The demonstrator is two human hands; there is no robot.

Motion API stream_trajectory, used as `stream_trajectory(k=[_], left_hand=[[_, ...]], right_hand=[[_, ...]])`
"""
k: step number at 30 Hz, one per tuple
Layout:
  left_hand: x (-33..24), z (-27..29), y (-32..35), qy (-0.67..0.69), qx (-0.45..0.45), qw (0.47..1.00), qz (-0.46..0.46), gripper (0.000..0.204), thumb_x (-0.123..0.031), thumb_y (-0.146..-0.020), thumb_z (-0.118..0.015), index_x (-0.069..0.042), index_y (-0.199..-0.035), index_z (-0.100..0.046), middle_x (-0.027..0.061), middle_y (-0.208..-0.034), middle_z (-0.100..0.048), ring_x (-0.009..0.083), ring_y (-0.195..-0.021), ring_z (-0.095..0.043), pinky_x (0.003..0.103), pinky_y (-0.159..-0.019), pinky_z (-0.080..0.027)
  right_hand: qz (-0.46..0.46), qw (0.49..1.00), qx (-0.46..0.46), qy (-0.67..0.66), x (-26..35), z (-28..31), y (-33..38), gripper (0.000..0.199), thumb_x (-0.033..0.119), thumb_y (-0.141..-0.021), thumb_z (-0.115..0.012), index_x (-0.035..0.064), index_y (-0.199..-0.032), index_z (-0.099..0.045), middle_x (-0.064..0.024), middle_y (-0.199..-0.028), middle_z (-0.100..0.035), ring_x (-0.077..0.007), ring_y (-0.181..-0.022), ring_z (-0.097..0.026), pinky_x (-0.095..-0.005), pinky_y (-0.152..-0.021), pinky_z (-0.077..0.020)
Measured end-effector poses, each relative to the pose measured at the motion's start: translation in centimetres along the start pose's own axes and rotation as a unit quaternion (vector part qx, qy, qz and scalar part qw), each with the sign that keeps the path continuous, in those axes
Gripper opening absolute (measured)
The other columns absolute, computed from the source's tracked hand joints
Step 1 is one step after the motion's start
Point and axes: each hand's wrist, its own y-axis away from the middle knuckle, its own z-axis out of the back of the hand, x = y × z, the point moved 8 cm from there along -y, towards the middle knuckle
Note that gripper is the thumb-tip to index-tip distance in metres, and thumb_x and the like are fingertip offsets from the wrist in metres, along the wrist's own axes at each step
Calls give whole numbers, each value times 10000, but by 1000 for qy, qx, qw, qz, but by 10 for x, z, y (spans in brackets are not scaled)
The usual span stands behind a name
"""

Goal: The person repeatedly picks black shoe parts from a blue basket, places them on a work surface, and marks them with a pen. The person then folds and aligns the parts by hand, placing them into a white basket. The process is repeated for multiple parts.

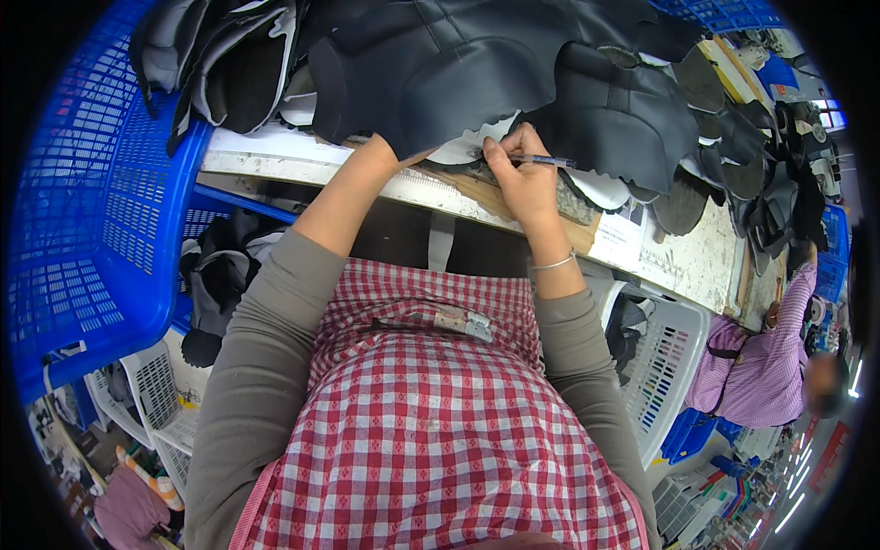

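A large black leather piece [440, 64] with stitched seams and a pale underside lies over the near part of the worktable. My left hand [383, 154] reaches beneath its near edge, so the fingers are hidden. At the turned-up light lining [472, 145] of that edge, my right hand [527, 174] is closed around a slim pen [552, 160]. The pen's rear end points to the right; its tip is hard to make out against the lining. Another black leather piece [610, 119] lies just right of my right hand.
Blue plastic baskets [137, 211] stand at the left, a white crate [669, 367] at the lower right. More leather pieces [243, 69] pile up on the table [683, 261]. Another person in a purple checked shirt [756, 367] works at the right.
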Motion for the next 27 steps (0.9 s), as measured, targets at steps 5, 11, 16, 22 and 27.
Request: stream_trajectory(k=[5, 11, 16, 22, 27], left_hand=[[-13, 2, -6, 17, 31, 998, 44, 142, -160, -907, -724, -30, -965, -714, 121, -860, -705, 262, -757, -669, 378, -701, -550], [-74, 39, 60, -13, 72, 979, 188, 526, -210, -816, -805, -31, -1277, -628, 224, -1281, -611, 423, -1270, -547, 501, -1109, -433], [-88, 190, 129, -180, -61, 955, 228, 734, -101, -712, -861, -60, -1386, -575, 206, -1485, -490, 413, -1396, -442, 524, -1157, -343], [-154, 521, 260, -634, -396, 586, 313, 943, -339, -799, -900, 67, -1473, -379, 233, -1351, -487, 396, -1351, -390, 529, -1157, -307], [-59, 550, 330, -255, -380, 756, 467, 628, -173, -883, -835, 71, -1376, -532, 157, -1176, -662, 229, -1058, -642, 375, -967, -508]], right_hand=[[-78, 981, 49, -173, 8, 10, 6, 175, 193, -1039, -630, 45, -948, -655, 17, -732, -602, -43, -647, -484, -210, -584, -371], [-119, 910, 163, -361, 50, -22, 39, 539, 411, -1091, -522, -31, -1398, -547, -177, -1288, -662, -160, -1021, -621, -306, -827, -515], [-224, 877, 27, -425, 43, -37, 2, 519, 507, -983, -689, 47, -1210, -609, -89, -1137, -652, -180, -1094, -612, -374, -879, -511], [-226, 899, -21, -375, 36, -54, -20, 477, 302, -993, -720, 55, -1377, -583, -65, -1339, -646, -212, -1194, -632, -407, -1005, -509], [-183, 901, -31, -393, 36, -57, -18, 414, 265, -1021, -681, 48, -1361, -590, -48, -1314, -652, -179, -1184, -632, -392, -1018, -507]])
